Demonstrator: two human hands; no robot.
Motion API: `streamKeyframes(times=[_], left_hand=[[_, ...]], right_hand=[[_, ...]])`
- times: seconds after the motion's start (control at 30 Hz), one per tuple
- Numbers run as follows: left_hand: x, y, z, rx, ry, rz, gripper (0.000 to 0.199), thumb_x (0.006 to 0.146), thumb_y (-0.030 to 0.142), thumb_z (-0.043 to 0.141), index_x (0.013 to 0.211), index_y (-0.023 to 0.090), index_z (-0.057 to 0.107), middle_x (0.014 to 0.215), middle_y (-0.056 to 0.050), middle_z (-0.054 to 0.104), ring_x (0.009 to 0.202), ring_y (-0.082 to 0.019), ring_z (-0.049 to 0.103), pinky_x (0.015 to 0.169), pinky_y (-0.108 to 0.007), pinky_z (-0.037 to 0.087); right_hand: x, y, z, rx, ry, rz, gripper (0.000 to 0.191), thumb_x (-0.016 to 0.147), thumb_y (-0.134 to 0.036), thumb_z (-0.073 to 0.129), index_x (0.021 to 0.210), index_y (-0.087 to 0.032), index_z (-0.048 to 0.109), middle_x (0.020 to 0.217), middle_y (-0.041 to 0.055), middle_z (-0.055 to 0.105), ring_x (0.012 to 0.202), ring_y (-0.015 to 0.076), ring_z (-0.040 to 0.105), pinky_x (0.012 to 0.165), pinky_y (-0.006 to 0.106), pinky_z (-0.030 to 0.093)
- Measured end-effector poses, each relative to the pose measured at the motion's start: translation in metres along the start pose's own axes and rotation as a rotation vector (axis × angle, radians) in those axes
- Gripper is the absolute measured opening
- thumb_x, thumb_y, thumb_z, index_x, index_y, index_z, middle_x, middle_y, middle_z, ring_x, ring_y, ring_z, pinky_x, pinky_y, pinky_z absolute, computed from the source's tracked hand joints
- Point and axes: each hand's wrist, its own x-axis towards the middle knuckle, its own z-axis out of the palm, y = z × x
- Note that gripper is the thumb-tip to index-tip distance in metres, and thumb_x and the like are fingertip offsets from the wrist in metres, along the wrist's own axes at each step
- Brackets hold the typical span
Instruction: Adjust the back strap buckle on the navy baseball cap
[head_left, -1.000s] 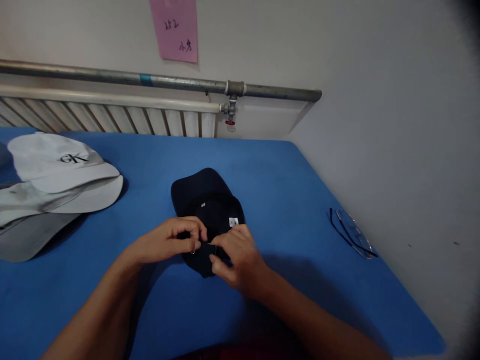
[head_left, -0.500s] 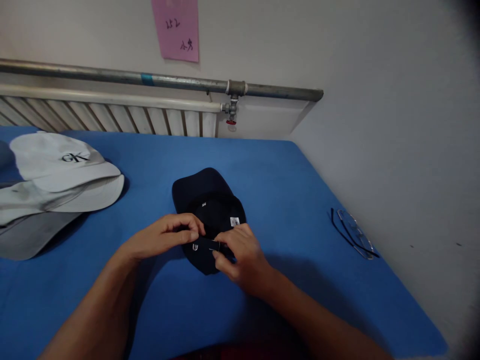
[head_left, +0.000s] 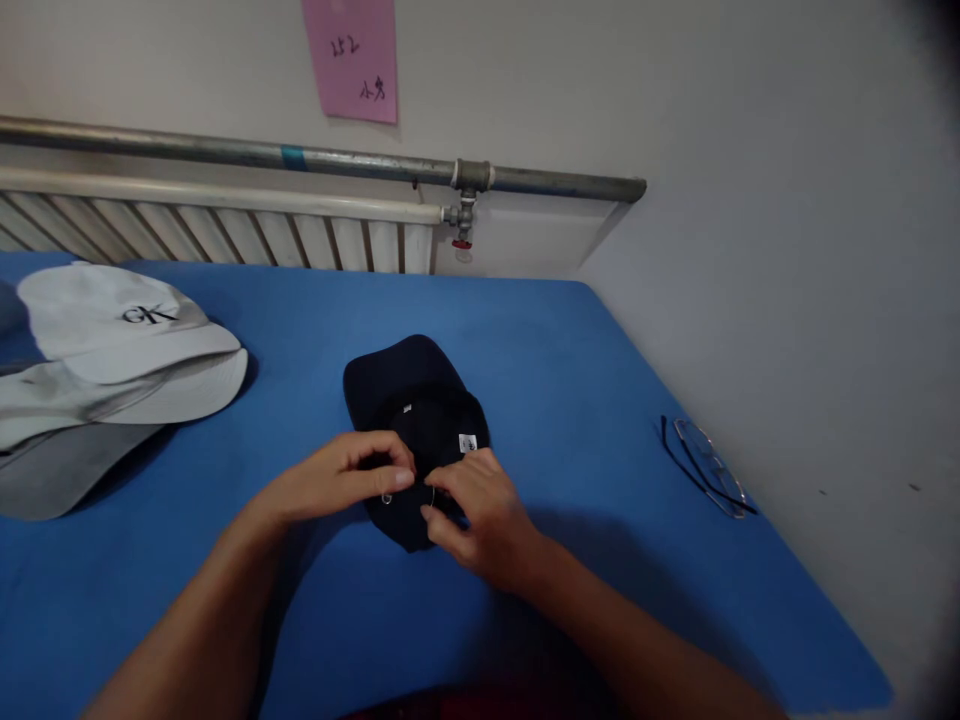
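Observation:
A dark navy baseball cap [head_left: 401,375] lies upside down on the blue tabletop [head_left: 540,390], its brim pointing away from me and its inside facing up. My left hand [head_left: 360,475] pinches the cap's back strap from the left, thumb and fingers together near a small metal buckle [head_left: 386,498]. From the right, my right hand [head_left: 476,510] grips the same strap area, with a thin metal edge showing at its fingertips. A white label [head_left: 467,443] shows inside the cap. The strap's end is partly hidden by my fingers.
On the left, white caps [head_left: 127,320] are stacked on a grey cap [head_left: 82,470]. Eyeglasses [head_left: 709,465] lie near the right table edge by the wall. A radiator [head_left: 262,235] and a metal pipe [head_left: 547,185] run behind the table, below a pink note [head_left: 351,60].
My left thumb and fingers have shifted slightly right along the strap, toward my right fingertips. My right hand has moved very slightly left. The cap stays nearly in place.

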Motion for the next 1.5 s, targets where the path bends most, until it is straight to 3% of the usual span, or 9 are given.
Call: streamKeyframes(times=[0.17, 0.47, 1.0, 1.23, 1.5], left_hand=[[0.0035, 0.0014, 0.009, 0.139, -0.034, -0.008, 0.023, 0.086, 0.038, 0.061, 0.083, 0.016, 0.06, 0.082, -0.001, 0.061, 0.075, -0.013, 0.053, 0.069, -0.025, 0.042], [0.0032, -0.0008, 0.0077, 0.036, -0.107, 0.016, 0.018, 0.088, 0.028, 0.056, 0.076, 0.015, 0.055, 0.077, 0.001, 0.057, 0.068, -0.01, 0.047, 0.063, -0.023, 0.039], [0.0006, -0.0002, 0.0038, -0.028, -0.137, -0.032, 0.021, 0.088, 0.029, 0.059, 0.074, 0.014, 0.056, 0.082, 0.0, 0.06, 0.071, -0.01, 0.048, 0.064, -0.022, 0.038], [-0.0003, -0.0003, 0.0027, -0.01, -0.132, -0.039, 0.025, 0.088, 0.032, 0.058, 0.072, 0.014, 0.055, 0.097, -0.003, 0.064, 0.08, -0.012, 0.053, 0.07, -0.024, 0.04], [0.0019, -0.0018, 0.0051, -0.03, -0.047, -0.099, 0.017, 0.086, 0.031, 0.061, 0.083, 0.015, 0.059, 0.074, 0.002, 0.055, 0.067, -0.01, 0.047, 0.062, -0.023, 0.038]], right_hand=[[-0.0008, 0.0013, 0.0023, 0.003, -0.014, -0.011, 0.008, 0.082, -0.02, 0.055, 0.085, -0.017, 0.061, 0.07, 0.001, 0.064, 0.064, 0.0154, 0.053, 0.074, 0.034, 0.039], [-0.0001, -0.0018, 0.002, 0.024, -0.013, -0.027, 0.008, 0.08, -0.018, 0.055, 0.086, -0.017, 0.061, 0.073, 0.0015, 0.066, 0.067, 0.0161, 0.054, 0.076, 0.034, 0.04], [0.0002, -0.0016, 0.0025, 0.018, -0.011, -0.048, 0.01, 0.081, -0.019, 0.055, 0.088, -0.016, 0.062, 0.073, 0.0025, 0.066, 0.066, 0.0168, 0.055, 0.074, 0.034, 0.041], [0.0, -0.0009, 0.0024, 0.001, -0.015, -0.034, 0.009, 0.081, -0.018, 0.054, 0.085, -0.015, 0.062, 0.072, 0.0024, 0.066, 0.066, 0.0165, 0.055, 0.073, 0.033, 0.041], [-0.0001, 0.0022, -0.0006, 0.009, -0.029, -0.011, 0.007, 0.081, -0.018, 0.057, 0.086, -0.016, 0.062, 0.071, 0.0019, 0.065, 0.065, 0.0159, 0.055, 0.073, 0.033, 0.04]])
